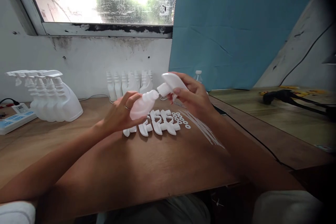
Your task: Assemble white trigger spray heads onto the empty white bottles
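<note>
My left hand [126,108] is wrapped round a white plastic bottle [144,105], which is tilted with its neck towards the right. In my right hand [195,96] is a white trigger spray head [172,81], its ribbed collar right at the bottle's mouth. Whether collar and neck touch is hard to tell. Below the hands, several more spray heads [157,127] lie in rows on the wooden table [147,168]. Beside them are small white rings [181,119] and a bundle of thin white tubes [206,131].
Several bottles with spray heads fitted [57,98] stand at the left, near a power strip [18,120]. Bottles without heads [128,82] line the wall. A clear bottle [198,76] stands behind my right hand. A black cable [257,140] runs along the table's right side.
</note>
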Available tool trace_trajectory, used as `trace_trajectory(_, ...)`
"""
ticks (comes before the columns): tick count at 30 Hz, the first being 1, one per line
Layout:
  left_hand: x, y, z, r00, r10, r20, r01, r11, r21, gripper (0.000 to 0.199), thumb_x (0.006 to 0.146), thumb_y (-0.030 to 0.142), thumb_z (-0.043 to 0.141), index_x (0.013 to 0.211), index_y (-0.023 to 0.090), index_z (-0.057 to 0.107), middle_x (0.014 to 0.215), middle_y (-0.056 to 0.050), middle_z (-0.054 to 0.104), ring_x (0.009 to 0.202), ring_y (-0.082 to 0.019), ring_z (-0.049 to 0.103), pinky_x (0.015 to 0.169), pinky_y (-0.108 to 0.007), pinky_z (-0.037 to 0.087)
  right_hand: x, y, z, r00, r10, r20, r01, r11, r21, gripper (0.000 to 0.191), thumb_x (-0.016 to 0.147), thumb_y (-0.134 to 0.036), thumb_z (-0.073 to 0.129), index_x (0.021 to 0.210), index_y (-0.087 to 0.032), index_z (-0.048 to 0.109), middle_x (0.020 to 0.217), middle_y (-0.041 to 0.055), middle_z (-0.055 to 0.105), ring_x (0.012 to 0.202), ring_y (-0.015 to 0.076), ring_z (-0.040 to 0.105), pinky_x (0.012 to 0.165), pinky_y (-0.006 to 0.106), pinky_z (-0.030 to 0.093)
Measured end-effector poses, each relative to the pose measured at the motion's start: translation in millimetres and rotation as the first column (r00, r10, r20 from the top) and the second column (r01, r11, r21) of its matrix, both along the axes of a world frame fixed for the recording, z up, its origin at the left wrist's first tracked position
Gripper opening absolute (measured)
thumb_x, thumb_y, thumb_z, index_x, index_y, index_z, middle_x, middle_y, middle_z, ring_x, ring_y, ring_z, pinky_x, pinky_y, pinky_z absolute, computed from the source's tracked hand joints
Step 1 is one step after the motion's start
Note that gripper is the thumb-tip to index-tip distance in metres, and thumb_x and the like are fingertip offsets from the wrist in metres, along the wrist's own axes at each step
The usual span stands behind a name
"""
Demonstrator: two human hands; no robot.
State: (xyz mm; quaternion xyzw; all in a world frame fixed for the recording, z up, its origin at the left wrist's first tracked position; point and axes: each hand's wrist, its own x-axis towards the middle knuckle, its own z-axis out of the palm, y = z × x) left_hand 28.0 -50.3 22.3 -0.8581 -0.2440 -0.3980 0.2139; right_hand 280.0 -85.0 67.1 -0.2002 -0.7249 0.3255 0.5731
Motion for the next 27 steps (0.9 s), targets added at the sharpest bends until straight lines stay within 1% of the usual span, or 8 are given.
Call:
trace_trajectory(2,13.3,-21.7,-0.5,0.993,-0.071,0.096,0.087,0.981,-0.176,0.074,0.073,0.041,0.073,0.130,0.026,0.029,0.118,-0.010,0.051,0.094,-0.024,0.059,0.070,-0.034,0.050,-4.8,-2.5,13.9,0.998,0.044,0.033,-0.045,0.999,0.024,0.038,0.082,-0.031,0.069,0.118,-0.022,0.060,0.086,0.0013,0.063,0.067,0.0124,0.059,0.058,0.027,0.051)
trace_trajectory(5,24.8,-45.1,-2.8,0.968,-0.101,0.229,0.192,0.888,-0.418,0.077,0.070,0.042,0.077,0.129,0.026,0.031,0.114,-0.007,0.053,0.096,-0.023,0.058,0.074,-0.034,0.050,-7.3,-4.7,31.8,0.982,0.120,0.149,-0.129,0.990,0.057,0.029,0.081,-0.032,0.070,0.107,-0.021,0.063,0.081,-0.0001,0.062,0.065,0.0115,0.057,0.058,0.026,0.050)
trace_trajectory(9,30.5,-61.3,-9.4,0.950,-0.075,0.303,0.272,0.676,-0.685,0.075,0.069,0.046,0.078,0.128,0.026,0.034,0.113,-0.007,0.058,0.100,-0.026,0.058,0.076,-0.036,0.050,-7.2,3.6,48.3,0.898,0.224,0.379,-0.277,0.957,0.092,0.027,0.078,-0.030,0.072,0.103,-0.019,0.067,0.097,0.0036,0.063,0.086,0.0160,0.060,0.071,0.028,0.051)
trace_trajectory(11,33.1,-64.8,-13.1,0.930,-0.059,0.362,0.331,0.561,-0.759,0.076,0.069,0.047,0.077,0.128,0.025,0.035,0.117,-0.009,0.058,0.104,-0.027,0.059,0.079,-0.038,0.050,-10.2,10.4,51.6,0.861,0.243,0.446,-0.341,0.928,0.152,0.028,0.080,-0.028,0.070,0.107,-0.019,0.068,0.112,0.0059,0.060,0.105,0.0206,0.057,0.082,0.032,0.050)
trace_trajectory(13,36.1,-66.1,-15.5,0.907,-0.020,0.421,0.377,0.487,-0.788,0.078,0.069,0.047,0.077,0.130,0.025,0.034,0.119,-0.010,0.058,0.107,-0.028,0.058,0.083,-0.040,0.050,-15.5,15.1,51.3,0.857,0.208,0.472,-0.350,0.907,0.235,0.029,0.083,-0.026,0.064,0.112,-0.022,0.067,0.123,0.0062,0.055,0.120,0.0235,0.048,0.092,0.038,0.047)
trace_trajectory(18,39.9,-65.6,-14.6,0.901,0.050,0.431,0.349,0.506,-0.789,0.080,0.067,0.049,0.078,0.129,0.023,0.035,0.118,-0.010,0.059,0.107,-0.028,0.058,0.084,-0.040,0.050,-24.3,10.4,45.8,0.897,0.078,0.434,-0.257,0.892,0.371,0.030,0.087,-0.022,0.056,0.115,-0.029,0.066,0.127,0.0042,0.051,0.130,0.0251,0.039,0.103,0.048,0.038)
trace_trajectory(24,37.7,-69.6,-9.3,0.948,0.108,0.300,0.191,0.558,-0.807,0.084,0.065,0.056,0.076,0.129,0.023,0.032,0.110,-0.008,0.059,0.100,-0.029,0.059,0.074,-0.037,0.050,-19.8,4.1,49.1,0.876,0.241,0.418,-0.374,0.886,0.274,0.030,0.083,-0.026,0.061,0.112,-0.023,0.066,0.125,0.0077,0.050,0.126,0.0275,0.042,0.097,0.043,0.043)
trace_trajectory(27,36.8,-71.7,-7.4,0.958,0.121,0.261,0.154,0.552,-0.819,0.080,0.070,0.059,0.071,0.128,0.022,0.029,0.114,-0.010,0.057,0.103,-0.029,0.058,0.077,-0.038,0.050,-23.7,4.3,45.2,0.845,0.359,0.396,-0.446,0.881,0.154,0.042,0.077,-0.027,0.069,0.118,-0.021,0.061,0.130,0.0079,0.050,0.124,0.0274,0.045,0.094,0.040,0.046)
